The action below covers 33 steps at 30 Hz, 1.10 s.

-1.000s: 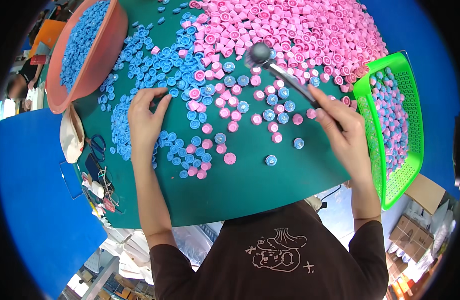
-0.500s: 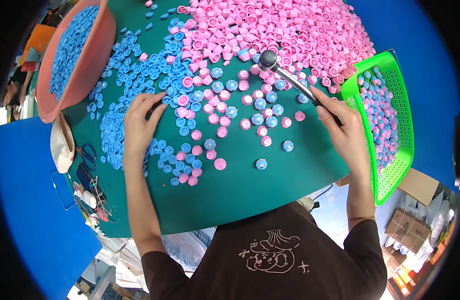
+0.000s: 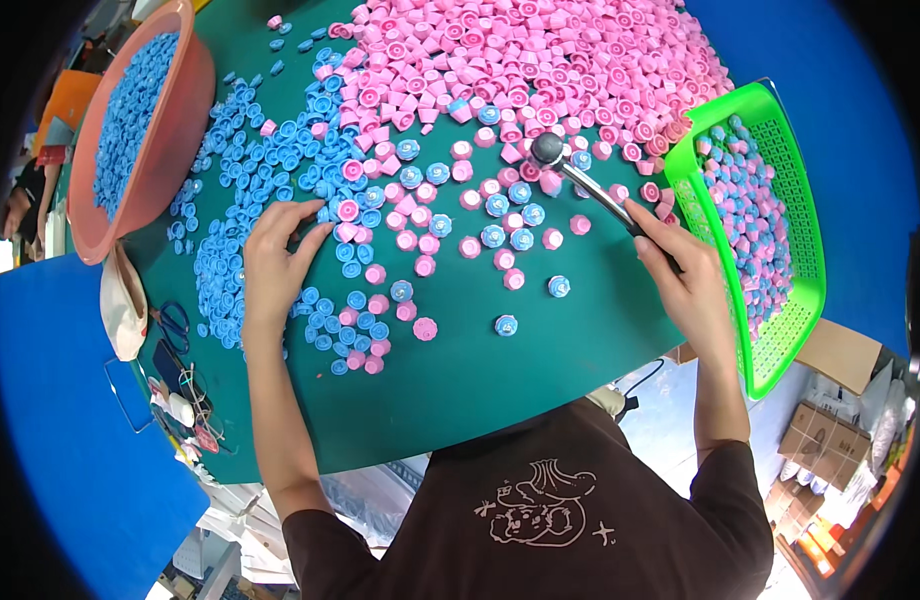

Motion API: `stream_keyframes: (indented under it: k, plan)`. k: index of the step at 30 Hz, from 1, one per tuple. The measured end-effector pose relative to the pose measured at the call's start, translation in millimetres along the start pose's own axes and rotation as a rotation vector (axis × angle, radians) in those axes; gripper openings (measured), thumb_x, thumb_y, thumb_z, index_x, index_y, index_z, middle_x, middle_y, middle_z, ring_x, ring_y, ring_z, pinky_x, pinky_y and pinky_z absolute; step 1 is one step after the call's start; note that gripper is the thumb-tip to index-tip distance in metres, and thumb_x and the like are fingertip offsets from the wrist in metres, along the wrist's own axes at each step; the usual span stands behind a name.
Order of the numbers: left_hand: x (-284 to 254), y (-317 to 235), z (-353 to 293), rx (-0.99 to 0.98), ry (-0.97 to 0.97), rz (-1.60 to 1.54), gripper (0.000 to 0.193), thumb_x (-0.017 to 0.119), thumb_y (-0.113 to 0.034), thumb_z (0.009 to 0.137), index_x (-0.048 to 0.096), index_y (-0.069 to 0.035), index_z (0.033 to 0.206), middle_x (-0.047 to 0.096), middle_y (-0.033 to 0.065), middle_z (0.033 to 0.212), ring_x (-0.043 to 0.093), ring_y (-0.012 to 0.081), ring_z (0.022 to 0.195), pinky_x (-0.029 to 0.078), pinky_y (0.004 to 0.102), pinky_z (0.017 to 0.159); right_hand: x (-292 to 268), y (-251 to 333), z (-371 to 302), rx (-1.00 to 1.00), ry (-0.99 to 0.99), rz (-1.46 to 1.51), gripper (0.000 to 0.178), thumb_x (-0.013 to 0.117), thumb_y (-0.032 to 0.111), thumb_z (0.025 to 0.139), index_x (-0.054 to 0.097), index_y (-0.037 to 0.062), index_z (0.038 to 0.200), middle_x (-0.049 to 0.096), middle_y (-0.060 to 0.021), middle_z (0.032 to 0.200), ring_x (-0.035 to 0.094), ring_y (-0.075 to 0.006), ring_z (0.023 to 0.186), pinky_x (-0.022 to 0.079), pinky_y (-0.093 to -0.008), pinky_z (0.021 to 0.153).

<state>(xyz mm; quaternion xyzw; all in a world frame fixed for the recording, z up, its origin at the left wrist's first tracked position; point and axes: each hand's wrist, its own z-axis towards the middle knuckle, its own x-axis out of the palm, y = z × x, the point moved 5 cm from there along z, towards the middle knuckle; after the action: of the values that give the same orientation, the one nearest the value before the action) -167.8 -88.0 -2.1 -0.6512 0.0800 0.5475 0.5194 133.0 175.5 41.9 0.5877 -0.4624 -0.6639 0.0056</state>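
Note:
My right hand [image 3: 688, 285] is closed round the black handle of a small hammer [image 3: 592, 185]. Its dark round head is over the near edge of the pink pile, and whether it touches a piece I cannot tell. At the edge of the blue pieces, my left hand [image 3: 280, 255] has thumb and forefinger curled about a small blue cap [image 3: 326, 213]. Between the hands lie pink cups [image 3: 469, 247] and several joined pieces, blue on top, such as a blue-topped piece [image 3: 506, 325]. Loose blue caps [image 3: 220, 285] lie beside my left hand.
A big heap of pink cups [image 3: 540, 60] covers the table's far side. An orange-pink basin [image 3: 185, 110] of blue caps stands far left. On the right, a green basket [image 3: 812, 240] holds joined pieces. Scissors [image 3: 172, 325], glasses [image 3: 195, 390] and a cloth pouch [image 3: 123, 305] lie along the left edge.
The hammer head has come lower and nearer to me, and somewhat right across the pieces. My left hand stays at the edge of the blue caps. The whole view has shifted slightly.

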Motion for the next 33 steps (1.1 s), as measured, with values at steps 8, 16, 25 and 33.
stream_keyframes:
  k: [8, 16, 25, 33]
  plan:
    - [-4, -50, 11, -0.097, -0.219, -0.034, 0.029, 0.081, -0.014, 0.076, 0.072, -0.006, 0.103, 0.069, 0.0076, 0.09, 0.061, 0.0162, 0.074, 0.05, 0.0305, 0.065, 7, -11, 0, -0.01, -0.072, 0.263, 0.037, 0.061, 0.01, 0.095, 0.062, 0.0094, 0.132, 0.06, -0.002, 0.082, 0.052, -0.0087, 0.072, 0.042, -0.0234, 0.065]
    - [96, -148, 63, 0.192, 0.035, -0.081, 0.023, 0.077, -0.013, 0.074, 0.07, -0.002, 0.094, 0.067, 0.013, 0.081, 0.062, 0.0304, 0.078, 0.05, 0.042, 0.072, 7, -16, -3, -0.042, -0.105, 0.373, 0.037, 0.062, 0.011, 0.096, 0.061, 0.0079, 0.133, 0.062, 0.0002, 0.083, 0.051, -0.0058, 0.075, 0.042, -0.0212, 0.067]
    - [114, -150, 80, 0.071, 0.272, -0.056, 0.029, 0.08, -0.015, 0.07, 0.07, -0.001, 0.093, 0.067, 0.0136, 0.081, 0.065, 0.0294, 0.077, 0.051, 0.0406, 0.07, 12, -33, -7, -0.019, -0.034, 0.346, 0.037, 0.063, 0.01, 0.094, 0.062, 0.0045, 0.13, 0.064, -0.0068, 0.085, 0.055, -0.0124, 0.073, 0.045, -0.0251, 0.07]
    - [106, -153, 81, 0.011, 0.272, -0.087, 0.034, 0.082, -0.017, 0.069, 0.07, -0.001, 0.097, 0.068, 0.0136, 0.086, 0.066, 0.0275, 0.081, 0.051, 0.0391, 0.071, 11, -28, -6, -0.071, -0.046, 0.33, 0.038, 0.063, 0.007, 0.093, 0.062, 0.0042, 0.13, 0.062, -0.0076, 0.081, 0.054, -0.0137, 0.071, 0.043, -0.0256, 0.068]
